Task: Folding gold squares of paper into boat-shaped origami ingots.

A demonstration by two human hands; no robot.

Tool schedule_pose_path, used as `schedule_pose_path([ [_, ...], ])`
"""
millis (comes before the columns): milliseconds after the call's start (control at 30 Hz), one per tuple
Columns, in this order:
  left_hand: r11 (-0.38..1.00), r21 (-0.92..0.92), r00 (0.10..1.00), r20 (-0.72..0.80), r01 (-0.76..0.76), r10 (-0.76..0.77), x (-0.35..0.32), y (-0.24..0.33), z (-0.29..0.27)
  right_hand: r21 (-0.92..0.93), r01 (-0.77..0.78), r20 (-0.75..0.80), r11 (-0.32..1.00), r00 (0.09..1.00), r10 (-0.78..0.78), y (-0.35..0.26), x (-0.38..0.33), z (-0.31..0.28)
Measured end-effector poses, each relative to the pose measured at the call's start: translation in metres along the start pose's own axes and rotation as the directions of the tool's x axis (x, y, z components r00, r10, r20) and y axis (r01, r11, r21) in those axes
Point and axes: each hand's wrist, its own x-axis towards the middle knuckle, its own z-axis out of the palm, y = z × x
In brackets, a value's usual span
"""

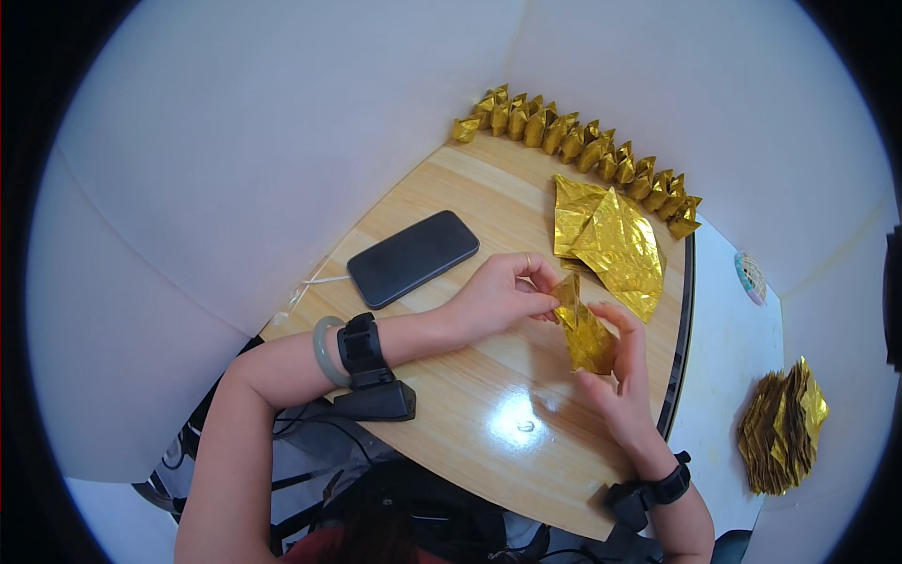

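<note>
Shiny gold folded-foil piece [589,343] held two-handed
Top pinched by left hand [503,296], lower part gripped by right hand [624,390], seemingly for steadiness.

Looks steeply down from the head, through the left lens of a side-by-side fisheye pair. Sits near above the pale wood-grained counter [460,385], facing its far end between twelve and one o'clock. Takes in the bare left arm [287,376] from seven o'clock, bare right arm [684,526] from five, smooth white wall [235,160] at ten.
</note>
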Motion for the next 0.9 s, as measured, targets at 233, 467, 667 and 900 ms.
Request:
schedule_pose_path([
  [233,0.999,-0.015,0.998,-0.028,0.047,-0.048,0.001,0.000,-0.002,-0.207,0.006,-0.074,0.978,0.997,-0.022,0.009,-0.001,0.001],
  [467,0.982,0.156,0.988,0.128,-0.106,0.087,0.003,-0.001,-0.010,-0.169,-0.001,-0.195,0.986,0.980,-0.033,0.018,0.005,-0.009],
  [667,0.631,0.641,0.894,0.387,-0.438,0.227,0.003,-0.005,-0.023,-0.487,0.222,0.068,0.845,0.974,-0.217,0.019,0.007,-0.014],
  [900,0.548,0.662,0.840,0.521,-0.511,0.154,0.000,-0.003,-0.019,-0.428,0.144,0.149,0.892,0.985,-0.088,0.012,0.006,-0.009],
])
